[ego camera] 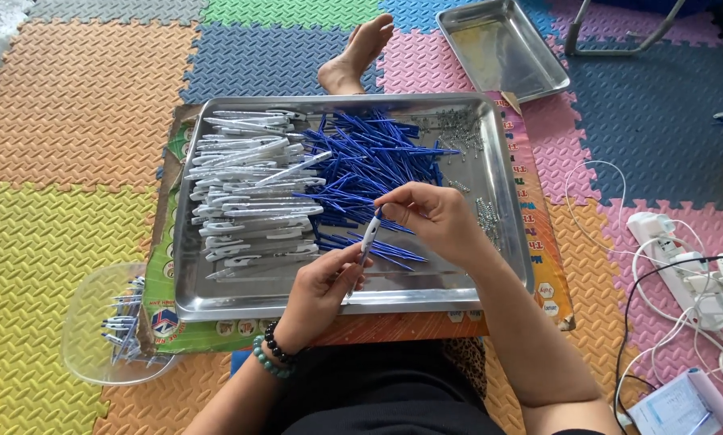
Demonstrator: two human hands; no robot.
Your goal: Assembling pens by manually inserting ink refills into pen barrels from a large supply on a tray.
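Note:
A pen being put together (369, 238), white barrel with a blue tip, is held between both hands over the steel tray (508, 242). My left hand (321, 290), with bead bracelets at the wrist, grips its lower end. My right hand (434, 219) pinches its upper end. In the tray lie a pile of white pen barrels (249, 185) at the left, a heap of blue refills (369, 153) in the middle, and small metal springs (458, 129) at the back right.
A clear plastic dish (96, 322) with several finished pens sits at the left. A second steel tray (498, 44) lies at the back. A bare foot (357, 52) rests beyond the tray. White cables and a power strip (675, 258) lie at the right on the foam mats.

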